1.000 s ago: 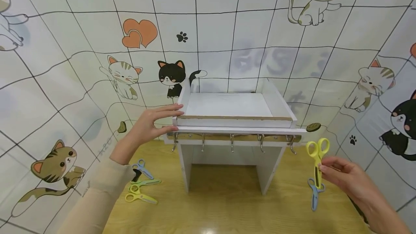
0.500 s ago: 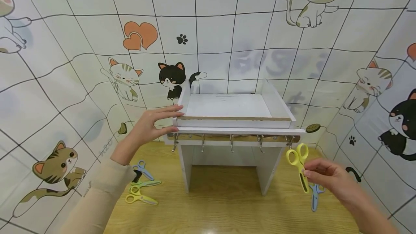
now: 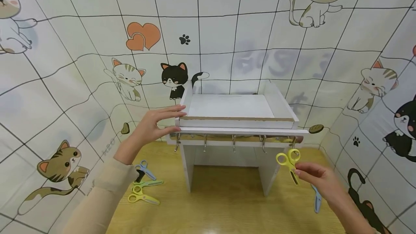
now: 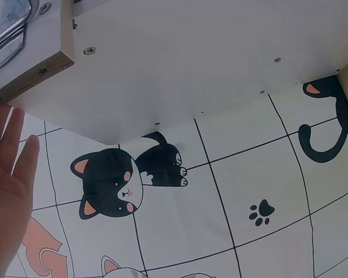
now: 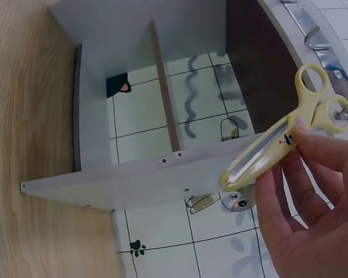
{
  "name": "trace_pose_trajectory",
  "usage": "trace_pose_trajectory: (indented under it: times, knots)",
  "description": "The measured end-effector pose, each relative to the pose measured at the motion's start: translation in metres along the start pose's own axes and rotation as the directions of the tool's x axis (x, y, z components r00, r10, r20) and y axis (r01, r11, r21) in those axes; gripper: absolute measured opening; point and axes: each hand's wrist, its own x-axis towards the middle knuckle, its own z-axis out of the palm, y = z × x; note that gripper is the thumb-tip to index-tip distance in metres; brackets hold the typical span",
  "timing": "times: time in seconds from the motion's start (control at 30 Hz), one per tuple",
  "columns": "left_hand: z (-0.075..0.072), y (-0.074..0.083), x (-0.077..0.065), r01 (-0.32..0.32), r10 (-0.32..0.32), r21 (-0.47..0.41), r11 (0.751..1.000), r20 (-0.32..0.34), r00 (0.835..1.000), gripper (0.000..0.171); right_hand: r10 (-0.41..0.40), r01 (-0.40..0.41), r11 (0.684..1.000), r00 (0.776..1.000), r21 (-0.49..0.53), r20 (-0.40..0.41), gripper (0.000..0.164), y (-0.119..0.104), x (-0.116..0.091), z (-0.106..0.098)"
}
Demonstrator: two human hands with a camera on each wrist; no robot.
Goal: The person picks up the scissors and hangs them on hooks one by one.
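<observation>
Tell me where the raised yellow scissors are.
In the head view, the raised yellow scissors are right of centre, handles up, pinched in the right hand close to the rightmost hook of the white stand.

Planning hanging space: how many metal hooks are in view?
5, left to right on the front rail: leftmost hook, second hook, middle hook, fourth hook, and rightmost hook, nearest the yellow scissors.

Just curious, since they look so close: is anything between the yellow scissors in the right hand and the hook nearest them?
Nothing visible stands in the way. The right hand pinches the yellow scissors with the handles up, close to the rightmost hook. Whether they touch it, I can't tell.
</observation>
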Motion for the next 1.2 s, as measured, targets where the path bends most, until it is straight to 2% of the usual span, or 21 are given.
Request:
trace_pose_trajectory:
  times: [0.2, 0.33, 0.4, 0.63, 0.73, 0.87, 1.03, 1.2]
  knots:
    - [0.008, -0.001, -0.011, -0.002, 0.002, -0.012, 1.000, -0.009, 1.000, 0.048, -0.021, 0.019, 0.998, 0.999, -0.052, -0.029, 0.029, 0.012, -0.001, 0.004]
    - [0.009, -0.001, -0.016, 0.002, -0.002, -0.025, 1.000, -0.011, 1.000, 0.048, -0.019, 0.019, 0.997, 1.000, -0.075, 0.007, 0.034, 0.027, 0.000, -0.003]
    - [0.008, 0.000, -0.014, 0.004, -0.005, -0.037, 0.999, -0.016, 1.000, 0.049, -0.002, 0.003, 0.999, 1.000, -0.052, 0.028, 0.037, 0.035, 0.002, -0.008]
    - [0.006, -0.003, -0.008, 0.007, -0.007, -0.037, 0.999, -0.003, 1.000, 0.049, 0.164, -0.164, 0.986, 0.983, -0.012, 0.087, 0.040, 0.061, 0.005, -0.035]
    - [0.006, -0.003, -0.008, 0.013, -0.013, -0.034, 0.999, 0.000, 1.000, 0.049, 0.203, -0.205, 0.979, 0.975, 0.014, 0.087, 0.039, 0.071, 0.006, -0.043]
    - [0.007, -0.004, -0.007, 0.005, -0.006, -0.034, 0.999, -0.002, 1.000, 0.049, 0.236, -0.242, 0.968, 0.968, 0.066, 0.085, 0.027, 0.087, 0.009, -0.049]
    - [0.006, -0.005, -0.006, -0.007, 0.007, -0.036, 0.999, -0.006, 1.000, 0.049, 0.300, -0.311, 0.941, 0.949, 0.137, 0.095, 0.012, 0.108, 0.012, -0.057]
    - [0.006, -0.004, -0.005, -0.007, 0.007, -0.034, 0.999, -0.006, 1.000, 0.049, 0.362, -0.376, 0.911, 0.926, 0.168, 0.110, 0.013, 0.127, 0.012, -0.065]
